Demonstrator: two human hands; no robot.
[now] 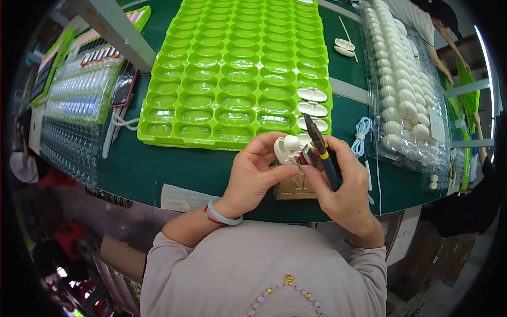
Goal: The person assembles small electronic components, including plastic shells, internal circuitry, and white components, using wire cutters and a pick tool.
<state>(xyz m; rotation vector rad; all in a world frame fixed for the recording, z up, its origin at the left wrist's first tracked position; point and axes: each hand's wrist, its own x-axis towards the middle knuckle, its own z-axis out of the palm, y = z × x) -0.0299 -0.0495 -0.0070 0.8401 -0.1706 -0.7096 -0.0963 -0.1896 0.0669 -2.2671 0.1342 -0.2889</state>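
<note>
My left hand (254,168) pinches an opened white earbud-case shell (281,151) in front of my chest. In my right hand (349,186) are pliers (329,165) with dark jaws and black-and-yellow handles, lying across the palm with the jaws pointing away from me. The thumb and fingers of that hand also hold a small red-and-silver part (307,155) against the shell; its exact kind is hard to make out. Just beyond, opened white case shells (312,109) sit in the right column of a green tray (179,141). Below my hands is a small brown box (297,196).
A clear tray (377,150) of rounded white cases (406,109) stands at the right, beside a coiled cable (361,136). An open white case (344,47) lies by a thin stick. At the left are a metal post (119,34), a phone (124,87) and more trays. Another person's arm (442,63) shows far right.
</note>
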